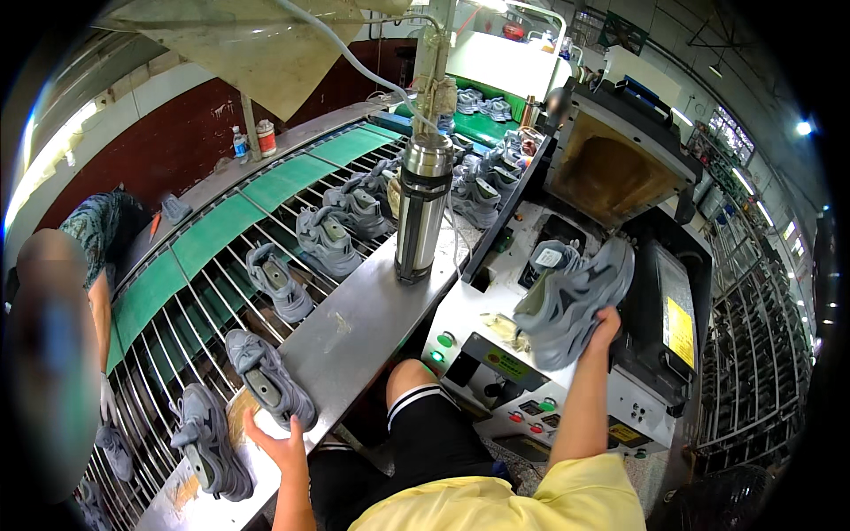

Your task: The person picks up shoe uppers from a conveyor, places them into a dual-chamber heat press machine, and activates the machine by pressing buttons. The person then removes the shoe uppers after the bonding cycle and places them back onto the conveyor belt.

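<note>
The right hand (606, 327) is gripping a chunky grey sneaker (568, 310) over the machine (496, 332), and imo it's best to hold it by that thick, sculpted sole so the softer-looking upper doesn't get squashed or scuffed. Meanwhile the left hand (282, 445) is spread open at the heel of another grey shoe (268, 379) by the edge of the smooth metal worktop (350, 341); can't tell if it's touching, but I'd cup that rounded heel squarely before lifting.
</note>
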Action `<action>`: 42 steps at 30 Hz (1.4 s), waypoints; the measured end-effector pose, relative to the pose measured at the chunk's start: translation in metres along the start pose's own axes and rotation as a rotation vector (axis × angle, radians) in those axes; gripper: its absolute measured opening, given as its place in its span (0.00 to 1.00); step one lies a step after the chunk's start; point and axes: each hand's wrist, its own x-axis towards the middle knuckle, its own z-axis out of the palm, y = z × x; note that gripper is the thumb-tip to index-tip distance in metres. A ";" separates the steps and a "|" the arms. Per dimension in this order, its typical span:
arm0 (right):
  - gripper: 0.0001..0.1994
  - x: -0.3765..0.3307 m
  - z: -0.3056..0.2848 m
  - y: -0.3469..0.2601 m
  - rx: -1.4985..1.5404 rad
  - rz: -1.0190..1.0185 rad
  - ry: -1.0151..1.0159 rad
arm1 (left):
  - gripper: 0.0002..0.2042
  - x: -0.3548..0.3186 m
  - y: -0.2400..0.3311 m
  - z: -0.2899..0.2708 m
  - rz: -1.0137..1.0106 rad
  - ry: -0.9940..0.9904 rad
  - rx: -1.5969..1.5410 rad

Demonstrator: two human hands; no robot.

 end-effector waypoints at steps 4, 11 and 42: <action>0.34 0.127 0.006 -0.022 -0.504 -0.165 0.206 | 0.53 -0.004 -0.043 0.029 -0.219 -0.047 -0.004; 0.40 0.216 0.102 -0.004 -1.681 0.016 0.321 | 0.49 0.018 -0.055 0.077 -0.384 0.020 -0.430; 0.33 0.061 0.079 0.051 -2.087 -0.309 -0.161 | 0.48 0.173 -0.188 0.145 -0.320 -0.059 -0.239</action>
